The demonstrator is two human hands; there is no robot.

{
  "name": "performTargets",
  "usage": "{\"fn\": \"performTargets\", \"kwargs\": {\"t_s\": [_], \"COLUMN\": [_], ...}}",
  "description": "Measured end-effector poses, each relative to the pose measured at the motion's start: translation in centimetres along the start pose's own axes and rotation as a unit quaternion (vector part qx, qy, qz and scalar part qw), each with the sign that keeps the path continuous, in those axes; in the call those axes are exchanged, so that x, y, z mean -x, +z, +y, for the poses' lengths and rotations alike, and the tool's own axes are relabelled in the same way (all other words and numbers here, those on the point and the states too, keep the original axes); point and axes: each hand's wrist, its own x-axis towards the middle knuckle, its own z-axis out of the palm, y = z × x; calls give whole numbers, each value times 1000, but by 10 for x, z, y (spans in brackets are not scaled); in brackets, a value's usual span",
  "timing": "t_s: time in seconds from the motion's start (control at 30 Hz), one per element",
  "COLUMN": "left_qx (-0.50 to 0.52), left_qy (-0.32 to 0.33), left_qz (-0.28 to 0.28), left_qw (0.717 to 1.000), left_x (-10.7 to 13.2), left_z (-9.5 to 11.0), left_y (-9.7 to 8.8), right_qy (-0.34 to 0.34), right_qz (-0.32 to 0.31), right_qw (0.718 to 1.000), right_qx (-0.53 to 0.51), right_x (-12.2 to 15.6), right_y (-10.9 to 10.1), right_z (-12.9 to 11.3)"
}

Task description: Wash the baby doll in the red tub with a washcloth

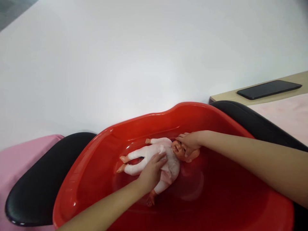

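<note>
A baby doll (150, 155) in a white and pale pink outfit lies on its back inside a large red tub (134, 123). Its feet point left and its head lies right of the middle. My left hand (151, 171) rests on the doll's belly with fingers stretched out. A small white bit beside those fingertips is too unclear to name. My right hand (190, 142) reaches in from the right and clasps the top of the doll's head, fingers on one side and thumb on the other. Part of the doll's forehead is hidden under it.
Black padded rests (36, 183) flank the tub at left and right. Behind it rises a white wall (120, 64). A black phone-like slab (269, 89) lies on a wooden ledge (223, 95) at right, near a pale pink cloth (286, 112). A pink surface (19, 160) shows at left.
</note>
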Motion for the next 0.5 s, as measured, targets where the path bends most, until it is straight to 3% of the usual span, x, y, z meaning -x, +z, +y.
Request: {"fn": "performTargets", "kwargs": {"t_s": [0.1,0.2,0.33,0.5], "left_qx": [19,39,21,-25], "left_qy": [31,129,223,239], "left_qz": [-29,-98,-192,-206], "left_qw": [999,986,956,949], "left_x": [-11,-6,9,13], "left_z": [20,31,39,37], "left_y": [11,10,-4,-26], "right_qy": [-7,-6,-16,-22], "right_qz": [-1,-3,-1,10], "right_qw": [1000,1000,1000,1000], "right_qx": [13,22,27,7], "right_x": [0,0,-3,-7], "right_y": [0,0,2,5], "right_z": [-1,-3,-1,3]}}
